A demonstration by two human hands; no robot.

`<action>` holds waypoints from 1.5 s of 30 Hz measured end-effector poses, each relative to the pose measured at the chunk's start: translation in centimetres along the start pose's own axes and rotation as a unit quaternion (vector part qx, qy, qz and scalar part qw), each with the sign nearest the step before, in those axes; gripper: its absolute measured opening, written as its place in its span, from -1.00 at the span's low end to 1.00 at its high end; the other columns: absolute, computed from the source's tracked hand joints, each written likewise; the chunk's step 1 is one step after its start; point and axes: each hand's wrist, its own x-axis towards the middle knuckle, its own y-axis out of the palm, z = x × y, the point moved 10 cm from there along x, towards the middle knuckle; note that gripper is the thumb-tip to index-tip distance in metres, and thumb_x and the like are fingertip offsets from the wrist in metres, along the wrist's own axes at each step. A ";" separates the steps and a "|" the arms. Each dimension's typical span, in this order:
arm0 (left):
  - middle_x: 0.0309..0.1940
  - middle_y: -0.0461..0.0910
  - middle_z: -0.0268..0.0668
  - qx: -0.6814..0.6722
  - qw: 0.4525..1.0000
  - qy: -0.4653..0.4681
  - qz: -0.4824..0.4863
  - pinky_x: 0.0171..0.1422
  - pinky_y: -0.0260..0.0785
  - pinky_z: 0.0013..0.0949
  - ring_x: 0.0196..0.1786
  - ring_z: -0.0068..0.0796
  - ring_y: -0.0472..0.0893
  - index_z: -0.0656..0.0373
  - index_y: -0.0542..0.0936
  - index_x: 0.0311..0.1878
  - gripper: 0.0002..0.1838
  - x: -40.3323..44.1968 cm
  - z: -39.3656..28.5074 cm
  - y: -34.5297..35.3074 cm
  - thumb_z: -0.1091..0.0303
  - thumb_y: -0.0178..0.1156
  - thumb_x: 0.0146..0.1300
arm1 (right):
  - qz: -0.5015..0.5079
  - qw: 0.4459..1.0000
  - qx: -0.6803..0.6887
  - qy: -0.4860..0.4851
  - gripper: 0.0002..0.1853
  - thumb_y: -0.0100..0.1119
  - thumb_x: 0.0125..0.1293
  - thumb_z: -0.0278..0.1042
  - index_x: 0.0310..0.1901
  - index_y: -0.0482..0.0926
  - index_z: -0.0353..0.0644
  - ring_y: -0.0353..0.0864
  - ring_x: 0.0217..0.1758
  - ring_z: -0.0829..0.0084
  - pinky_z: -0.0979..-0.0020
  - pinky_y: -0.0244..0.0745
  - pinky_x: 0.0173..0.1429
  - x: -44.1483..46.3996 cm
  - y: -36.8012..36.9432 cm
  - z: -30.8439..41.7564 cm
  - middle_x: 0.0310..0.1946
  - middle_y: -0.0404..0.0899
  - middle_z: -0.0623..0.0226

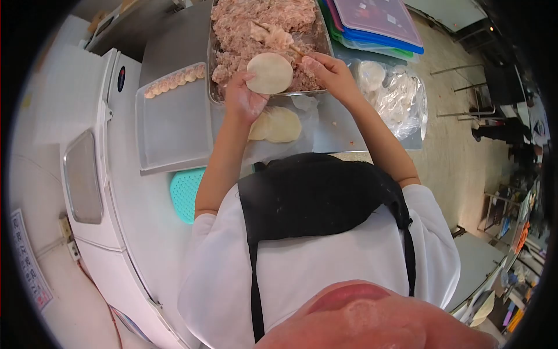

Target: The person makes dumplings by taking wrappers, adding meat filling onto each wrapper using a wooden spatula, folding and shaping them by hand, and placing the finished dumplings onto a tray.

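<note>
My left hand (246,100) is closed on the edge of a round, pale dumpling wrapper (269,74), held out flat over the near edge of the meat pan. Between the fingers of my right hand (329,71) is a thin stick (297,51), its far part covered by a clump of minced meat (273,38). Pink minced filling fills the deep metal pan (210,58) beneath both hands. More round wrappers (283,125) lie overlapping on clear plastic just below my left wrist.
A shallow tray (174,131) at left has a row of filled dumplings (175,79) along its far side. Plastic-wrapped wrappers (395,99) lie at right, below stacked coloured lids (378,23). A turquoise perforated stool (186,195) stands beside a white fridge (93,174).
</note>
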 end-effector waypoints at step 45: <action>-0.20 0.61 -0.37 0.721 0.635 0.212 0.181 0.02 0.41 -0.38 -0.09 -0.52 0.56 0.15 0.60 -0.03 -0.63 -0.1 -4.2 9.1 0.39 0.39 0.06 | 0.276 0.917 -0.191 -0.215 -0.61 0.12 0.36 -0.10 0.07 0.58 -0.21 0.63 -0.12 0.07 0.30 0.51 -0.08 1.3 -1.6 3.8 -0.18 0.65 0.08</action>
